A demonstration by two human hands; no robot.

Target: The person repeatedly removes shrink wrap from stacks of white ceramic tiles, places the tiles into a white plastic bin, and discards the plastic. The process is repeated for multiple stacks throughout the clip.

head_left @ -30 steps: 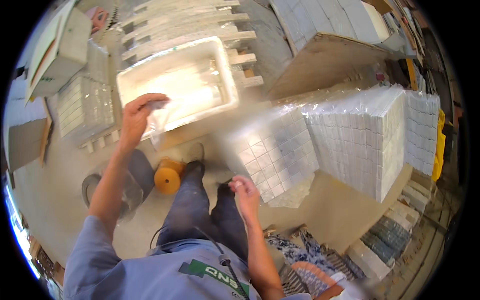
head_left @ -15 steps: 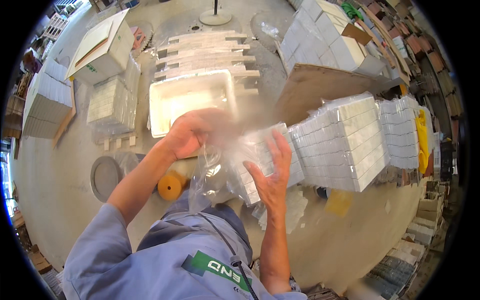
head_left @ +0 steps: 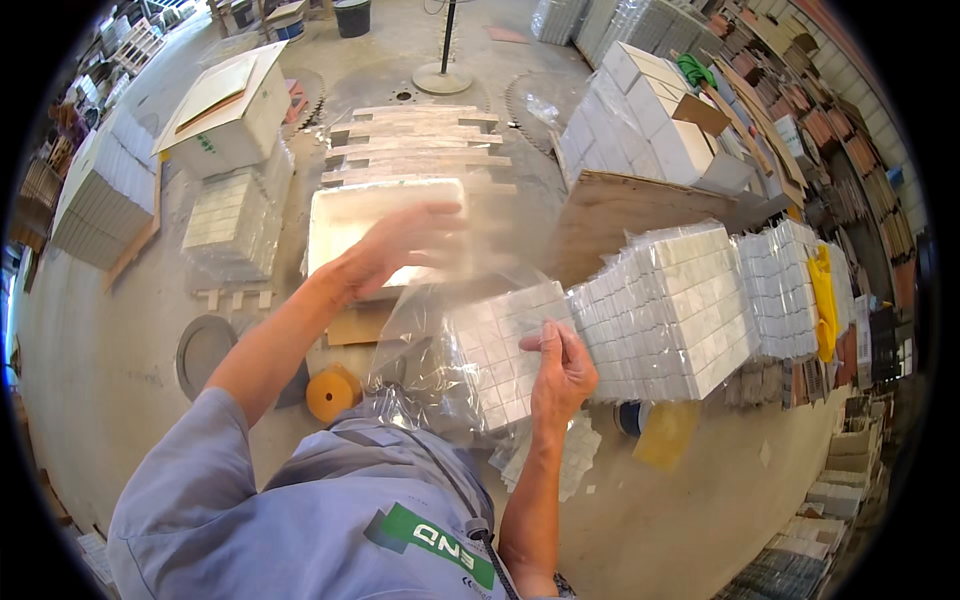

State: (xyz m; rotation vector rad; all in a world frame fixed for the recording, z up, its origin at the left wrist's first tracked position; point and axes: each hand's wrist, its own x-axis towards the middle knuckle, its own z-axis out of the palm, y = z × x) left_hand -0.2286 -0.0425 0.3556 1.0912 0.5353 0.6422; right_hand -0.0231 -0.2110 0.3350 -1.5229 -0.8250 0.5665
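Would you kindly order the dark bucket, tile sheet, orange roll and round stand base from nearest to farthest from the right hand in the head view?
1. Tile sheet: at the right hand, leftward.
2. Orange roll: to its left.
3. Round stand base: ahead, slightly left.
4. Dark bucket: farthest ahead, left.

The left hand (head_left: 390, 250) is blurring, its finger outlines smearing, and is hiding part of the white tub (head_left: 318, 232). The right hand (head_left: 566, 378) is covering part of the mosaic tile sheet (head_left: 495, 355). The view's upper edge is cutting off the black pole (head_left: 448, 38).
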